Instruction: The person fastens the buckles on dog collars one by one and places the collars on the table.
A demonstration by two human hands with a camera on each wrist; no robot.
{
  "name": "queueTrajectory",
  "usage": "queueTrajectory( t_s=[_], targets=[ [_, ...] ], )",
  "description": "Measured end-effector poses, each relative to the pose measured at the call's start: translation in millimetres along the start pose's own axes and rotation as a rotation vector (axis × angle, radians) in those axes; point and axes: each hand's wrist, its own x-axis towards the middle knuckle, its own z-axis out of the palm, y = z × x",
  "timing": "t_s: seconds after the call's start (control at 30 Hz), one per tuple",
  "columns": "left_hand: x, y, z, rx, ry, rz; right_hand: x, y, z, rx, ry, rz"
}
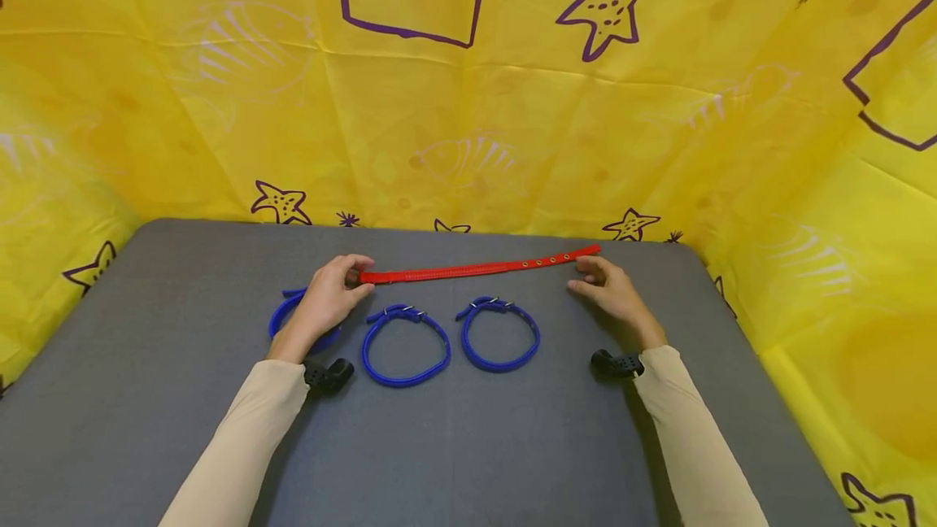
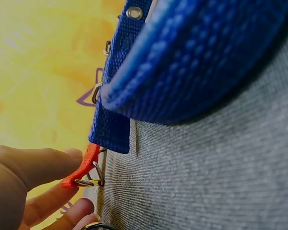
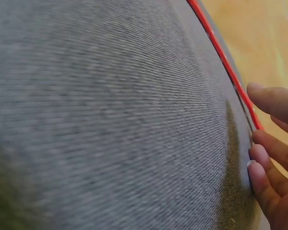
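Note:
A red collar (image 1: 457, 271) lies stretched out along the far part of the table, its eyelet end to the right. My left hand (image 1: 329, 295) pinches its buckle end between thumb and fingers; the metal buckle (image 2: 97, 175) shows in the left wrist view. Beside the eyelet end, my right hand (image 1: 613, 291) has its fingers loosely bent with nothing gripped. In the right wrist view the red strap (image 3: 225, 62) runs down to the right fingertips (image 3: 260, 139); whether they touch it I cannot tell.
Two buckled blue collars, one left (image 1: 398, 382) and one right (image 1: 501, 367), lie as loops in front of the red one. A third blue collar (image 1: 278, 317) sits partly hidden under my left wrist. A yellow patterned cloth (image 1: 468, 104) hangs behind the grey table (image 1: 468, 446).

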Motion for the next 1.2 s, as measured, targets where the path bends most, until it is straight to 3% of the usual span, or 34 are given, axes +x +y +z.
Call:
queueTrajectory(
  t_s=[0.37, 0.7, 0.97, 1.2],
  targets=[
    [7.3, 0.5, 0.9, 0.088, -0.068, -0.006, 9, -1, -10.6, 0.044, -0.007, 0.062],
    [8.6, 3.3, 3.1, 0.119, -0.048, -0.004, 11, -2, -10.9, 0.042, -0.043, 0.038],
    [8.6, 0.9, 4.0, 0.132, -0.049, 0.015, 17, -5, -7.3, 0.059, -0.055, 0.098],
    [9.0, -0.2, 2.6, 0.120, -0.048, 0.027, 19, -3, -6.9, 0.110, -0.083, 0.070]
  ],
)
